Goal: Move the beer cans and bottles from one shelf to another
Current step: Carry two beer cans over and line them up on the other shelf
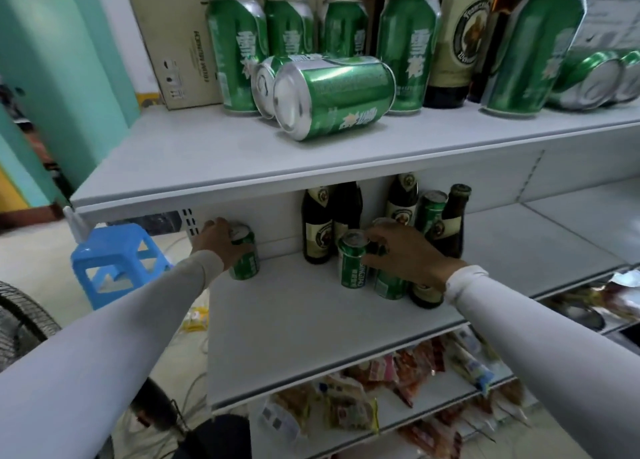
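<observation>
On the middle shelf (311, 320), my left hand (220, 242) grips an upright green beer can (246, 263) near the shelf's left end. My right hand (405, 251) is wrapped round another green can (389, 285) in a cluster of cans and dark bottles; a third green can (351, 259) stands just left of it. Brown bottles (317, 228) with cream labels stand behind. The top shelf (207, 154) holds several green cans, some upright (235, 53), two lying on their sides (332, 98), plus a large dark bottle (457, 50).
A blue plastic stool (110, 261) stands on the floor left of the shelving. A cardboard box (173, 36) sits at the back left of the top shelf. Snack packets (349, 406) fill the lower shelves. A fan grille (20, 323) is at the far left.
</observation>
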The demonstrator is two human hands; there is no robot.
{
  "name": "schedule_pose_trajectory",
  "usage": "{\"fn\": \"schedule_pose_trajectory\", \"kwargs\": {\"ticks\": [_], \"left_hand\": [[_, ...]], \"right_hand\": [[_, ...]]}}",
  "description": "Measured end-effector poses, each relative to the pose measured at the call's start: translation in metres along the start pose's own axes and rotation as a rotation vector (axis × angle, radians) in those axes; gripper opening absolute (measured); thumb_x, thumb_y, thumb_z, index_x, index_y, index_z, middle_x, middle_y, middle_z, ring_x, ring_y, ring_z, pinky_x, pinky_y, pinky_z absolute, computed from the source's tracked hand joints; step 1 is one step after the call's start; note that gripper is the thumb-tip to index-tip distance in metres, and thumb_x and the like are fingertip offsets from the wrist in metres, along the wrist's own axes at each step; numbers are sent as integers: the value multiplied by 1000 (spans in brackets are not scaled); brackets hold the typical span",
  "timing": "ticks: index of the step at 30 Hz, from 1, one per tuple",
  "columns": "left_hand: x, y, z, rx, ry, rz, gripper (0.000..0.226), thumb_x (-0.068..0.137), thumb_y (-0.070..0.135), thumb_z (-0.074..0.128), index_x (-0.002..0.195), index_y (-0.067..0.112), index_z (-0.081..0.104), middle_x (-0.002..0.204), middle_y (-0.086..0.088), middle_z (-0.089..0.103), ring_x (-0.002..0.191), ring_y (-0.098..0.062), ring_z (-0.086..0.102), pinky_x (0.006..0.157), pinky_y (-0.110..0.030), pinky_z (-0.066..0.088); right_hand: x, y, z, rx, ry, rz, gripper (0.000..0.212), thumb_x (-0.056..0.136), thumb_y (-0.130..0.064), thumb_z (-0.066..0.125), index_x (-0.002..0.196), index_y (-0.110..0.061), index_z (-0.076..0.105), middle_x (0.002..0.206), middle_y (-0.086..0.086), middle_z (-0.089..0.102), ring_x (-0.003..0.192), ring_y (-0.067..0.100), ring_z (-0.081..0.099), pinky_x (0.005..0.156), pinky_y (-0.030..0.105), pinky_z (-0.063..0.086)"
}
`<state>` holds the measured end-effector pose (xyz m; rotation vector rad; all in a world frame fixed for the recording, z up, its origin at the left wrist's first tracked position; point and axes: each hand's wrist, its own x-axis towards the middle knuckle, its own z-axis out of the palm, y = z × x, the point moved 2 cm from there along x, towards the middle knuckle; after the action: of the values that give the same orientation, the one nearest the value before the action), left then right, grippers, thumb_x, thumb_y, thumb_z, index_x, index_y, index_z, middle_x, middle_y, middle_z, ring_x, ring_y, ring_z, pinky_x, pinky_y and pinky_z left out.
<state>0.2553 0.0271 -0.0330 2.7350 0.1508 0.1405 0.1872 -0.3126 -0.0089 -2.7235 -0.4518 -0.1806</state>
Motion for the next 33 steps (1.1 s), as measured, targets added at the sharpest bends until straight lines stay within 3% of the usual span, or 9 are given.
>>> {"fn": "schedule_pose_trajectory", "kwargs": {"ticks": [3, 7, 11, 16, 19, 22, 24, 29, 33], "left_hand": [[-3, 5, 0, -39, -1, 46, 67, 71, 42, 80, 119, 3, 54, 120, -21, 55, 106, -38, 56, 88, -39, 46], [-18, 21, -4, -68, -159, 274, 60, 67, 35, 84, 112, 3, 60, 111, -17, 60, 104, -33, 57, 87, -35, 45], [-35, 32, 1, -93, -300, 366, 65, 72, 22, 83, 128, 8, 53, 126, -14, 55, 115, -30, 52, 97, -39, 44], [-48, 29, 3, -152, -367, 317, 76, 80, 13, 75, 145, 12, 35, 144, -11, 42, 129, -33, 45, 105, -44, 40], [-50, 31, 5, -139, -365, 291, 77, 81, 17, 74, 146, 13, 33, 146, -12, 40, 130, -32, 44, 107, -42, 39], [-53, 41, 4, -116, -294, 268, 74, 79, 24, 76, 142, 12, 39, 141, -12, 47, 126, -31, 47, 104, -39, 40], [-55, 46, 6, -128, -234, 245, 65, 77, 25, 78, 133, 11, 47, 130, -13, 55, 117, -31, 53, 96, -35, 44], [-60, 51, 7, -131, -236, 257, 58, 71, 27, 81, 120, 16, 53, 113, -7, 60, 105, -31, 57, 84, -33, 47], [-65, 53, 0, -125, -422, 316, 60, 73, 23, 81, 125, 17, 52, 116, -1, 57, 108, -23, 54, 93, -33, 46]], "right_hand": [[6, -3, -4, -24, 0, -20, 37, 86, -42, 70, 112, -16, 63, 108, 3, 65, 96, 22, 60, 72, 29, 41], [21, -7, -3, -102, -2, 1, 40, 83, -50, 69, 86, -13, 55, 82, 1, 57, 80, 21, 55, 55, 27, 30], [37, -3, 14, -270, -70, 2, 64, 74, -77, 59, 95, -17, 59, 95, 3, 64, 92, 23, 62, 74, 31, 46], [46, -13, 15, -331, -2, -134, 45, 70, -69, 67, 78, -29, 50, 86, -2, 66, 91, 26, 62, 86, 35, 41], [43, -18, 13, -150, -214, -177, 42, 73, -54, 77, 97, -25, 59, 98, -4, 64, 95, 21, 62, 80, 31, 46], [43, -26, 15, -6, -432, -198, 55, 79, -47, 77, 121, -17, 59, 117, -2, 63, 105, 18, 60, 92, 33, 49], [45, -33, 17, 3, -501, -227, 59, 84, -36, 75, 135, -19, 51, 127, -3, 57, 115, 17, 55, 95, 25, 44], [45, -34, 21, 78, -583, -193, 70, 88, -18, 72, 148, -18, 35, 145, 1, 43, 131, 20, 45, 103, 25, 39], [39, -28, 24, 168, -517, -67, 89, 82, -39, 77, 152, -19, 26, 145, -5, 41, 134, 18, 41, 109, 32, 39]]}}
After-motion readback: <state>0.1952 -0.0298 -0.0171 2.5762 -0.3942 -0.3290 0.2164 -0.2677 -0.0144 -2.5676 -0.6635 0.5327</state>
